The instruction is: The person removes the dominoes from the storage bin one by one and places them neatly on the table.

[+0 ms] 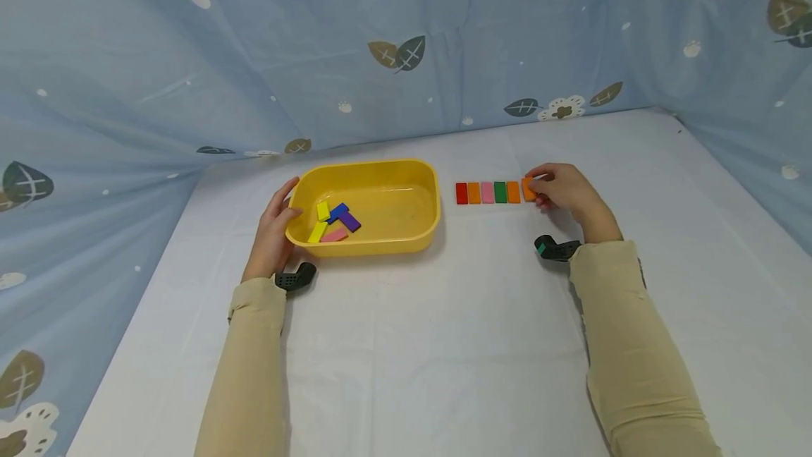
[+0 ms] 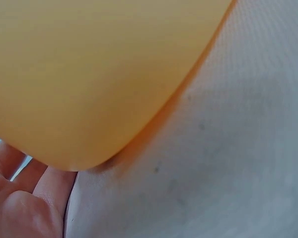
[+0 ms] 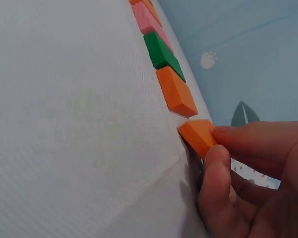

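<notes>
Between thumb and fingertips, my right hand pinches an orange block. In the right wrist view this block is tilted, one edge low by the cloth, just past the end of a row of flat blocks. The row runs from a red block through orange and pink to a green block and another orange block. My left hand grips the left end of a yellow basin, thumb at its rim. Inside lie yellow, blue and pink blocks and a purple block.
A white cloth covers the table. Blue patterned fabric hangs behind and along the sides. A black wrist device sits at the left cuff, and another black device at the right.
</notes>
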Tool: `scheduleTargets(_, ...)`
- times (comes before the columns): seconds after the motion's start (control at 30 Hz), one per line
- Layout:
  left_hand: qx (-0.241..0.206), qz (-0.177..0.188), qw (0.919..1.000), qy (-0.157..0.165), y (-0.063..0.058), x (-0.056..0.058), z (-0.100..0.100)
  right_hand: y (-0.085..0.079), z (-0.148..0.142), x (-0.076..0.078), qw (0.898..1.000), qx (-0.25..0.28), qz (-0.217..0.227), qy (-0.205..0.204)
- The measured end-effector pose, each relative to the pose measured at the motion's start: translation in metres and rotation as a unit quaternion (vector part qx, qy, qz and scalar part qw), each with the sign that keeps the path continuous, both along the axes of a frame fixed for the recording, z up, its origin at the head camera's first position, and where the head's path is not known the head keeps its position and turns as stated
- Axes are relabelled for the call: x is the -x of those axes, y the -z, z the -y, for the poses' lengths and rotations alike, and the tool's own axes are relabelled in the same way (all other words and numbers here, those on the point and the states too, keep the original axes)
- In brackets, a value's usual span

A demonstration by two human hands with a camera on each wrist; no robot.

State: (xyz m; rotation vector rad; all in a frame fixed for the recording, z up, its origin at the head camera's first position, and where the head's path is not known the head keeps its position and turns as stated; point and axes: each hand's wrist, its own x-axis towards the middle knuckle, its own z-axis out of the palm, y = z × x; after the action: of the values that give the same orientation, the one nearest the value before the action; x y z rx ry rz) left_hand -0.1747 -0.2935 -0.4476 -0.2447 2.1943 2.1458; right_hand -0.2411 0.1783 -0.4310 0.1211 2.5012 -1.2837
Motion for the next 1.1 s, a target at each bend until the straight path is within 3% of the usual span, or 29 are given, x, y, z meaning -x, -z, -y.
scheduleTargets(0.27, -0.004, -0.001, 1.0000, 0.002, -0.0002, 0.0013, -0.0024, -0.0056, -0.0073, -0.0005, 0.998, -0.001, 0.029, -0.058)
scheduleTargets(0.57, 0.001, 0.001, 1.0000, 0.001, -0.0007, 0.0012, -0.0031, -0.0094, -0.0088, -0.0020, 0.985, -0.091, 0.022, -0.147)
scheduleTargets(0.87, -0.001, -0.008, 1.0000, 0.003, -0.0001, 0.0011, -0.0018, -0.0049, -0.0070, 0.0035, 0.980, -0.137, -0.007, -0.146)
scheduleTargets(1.1, -0.003, -0.012, 0.9999, 0.004, 0.0008, 0.0007, -0.0002, -0.0046, -0.0041, 0.0031, 0.983, -0.122, -0.004, -0.136)
